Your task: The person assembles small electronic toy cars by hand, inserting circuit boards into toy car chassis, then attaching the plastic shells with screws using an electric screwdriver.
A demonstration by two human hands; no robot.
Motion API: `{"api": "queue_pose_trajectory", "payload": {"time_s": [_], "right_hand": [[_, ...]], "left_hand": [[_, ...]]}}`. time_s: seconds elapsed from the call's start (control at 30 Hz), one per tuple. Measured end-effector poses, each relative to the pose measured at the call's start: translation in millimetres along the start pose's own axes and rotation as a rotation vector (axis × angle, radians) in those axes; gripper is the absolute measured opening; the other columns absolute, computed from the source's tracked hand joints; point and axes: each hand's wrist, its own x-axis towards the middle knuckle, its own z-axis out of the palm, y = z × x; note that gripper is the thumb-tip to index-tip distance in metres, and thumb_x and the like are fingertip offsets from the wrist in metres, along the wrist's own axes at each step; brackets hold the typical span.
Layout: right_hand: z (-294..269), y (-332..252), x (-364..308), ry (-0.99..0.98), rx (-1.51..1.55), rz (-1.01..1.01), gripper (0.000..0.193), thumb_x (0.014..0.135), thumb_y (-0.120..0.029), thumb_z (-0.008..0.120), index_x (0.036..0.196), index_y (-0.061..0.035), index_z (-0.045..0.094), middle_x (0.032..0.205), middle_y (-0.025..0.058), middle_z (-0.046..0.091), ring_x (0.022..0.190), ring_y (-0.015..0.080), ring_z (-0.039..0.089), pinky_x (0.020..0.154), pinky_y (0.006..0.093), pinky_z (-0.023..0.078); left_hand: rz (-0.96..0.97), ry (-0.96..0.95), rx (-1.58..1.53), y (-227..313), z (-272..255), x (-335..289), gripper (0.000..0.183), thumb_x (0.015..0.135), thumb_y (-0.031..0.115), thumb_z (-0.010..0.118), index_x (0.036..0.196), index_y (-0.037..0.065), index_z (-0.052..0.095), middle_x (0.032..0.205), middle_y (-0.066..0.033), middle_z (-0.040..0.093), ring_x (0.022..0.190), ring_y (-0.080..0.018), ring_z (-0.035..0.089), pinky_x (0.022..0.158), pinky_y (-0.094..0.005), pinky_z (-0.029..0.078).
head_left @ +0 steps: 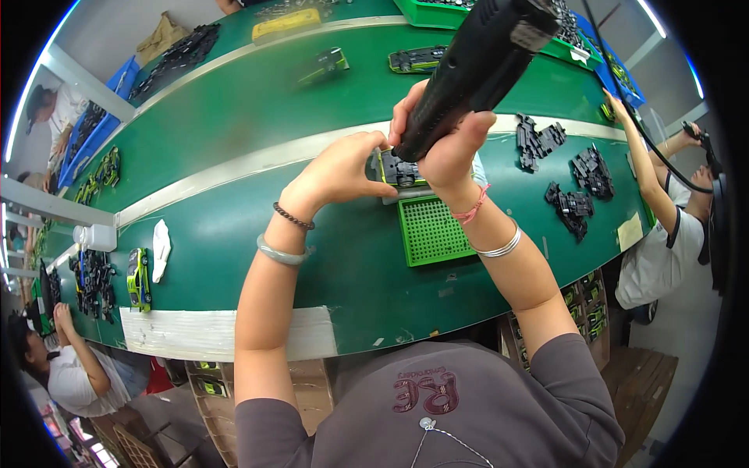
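My right hand (454,152) is wrapped round a black electric screwdriver (472,74), which slants from upper right down to its tip. Under the tip lies a toy car (400,171), its dark underside facing up and yellow-green edges showing. My left hand (339,170) reaches in from the left, thumb and fingers bent round the car's near end and steadying it. Part of the car is hidden by my hands and the tool. Just in front of it sits a small bright green perforated tray (437,232).
Black plastic chassis parts (591,171) lie in loose piles to the right. Further toy cars (417,60) rest on the far green belt. At left are a yellow-green car (139,279) and a white glove-like cloth (161,251). Co-workers' arms (647,160) reach in at both sides.
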Motion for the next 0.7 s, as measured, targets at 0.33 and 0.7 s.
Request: {"api": "queue_pose_trajectory", "payload": {"time_s": [0.33,0.7], "right_hand": [[10,31,-1,-0.032,0.152,-0.048,0.078,0.074,-0.075,0.044,0.077,0.0025,0.052,0.056,0.0063,0.052,0.048,0.0109,0.051,0.044,0.0225,0.039],[17,23,3,-0.036,0.034,-0.025,0.071,0.078,-0.07,0.044,0.063,-0.0013,0.05,0.05,0.0012,0.049,0.043,0.0074,0.048,0.041,0.0217,0.037]], "left_hand": [[0.002,0.011,-0.095,9,-6,-1,0.052,0.059,0.021,0.079,0.101,0.002,0.055,0.101,-0.0177,0.059,0.097,-0.0347,0.054,0.084,-0.038,0.044],[-0.041,0.025,-0.101,10,-8,-1,0.05,0.056,0.021,0.081,0.095,0.002,0.056,0.09,-0.0168,0.06,0.089,-0.0349,0.056,0.078,-0.0381,0.046]]}}
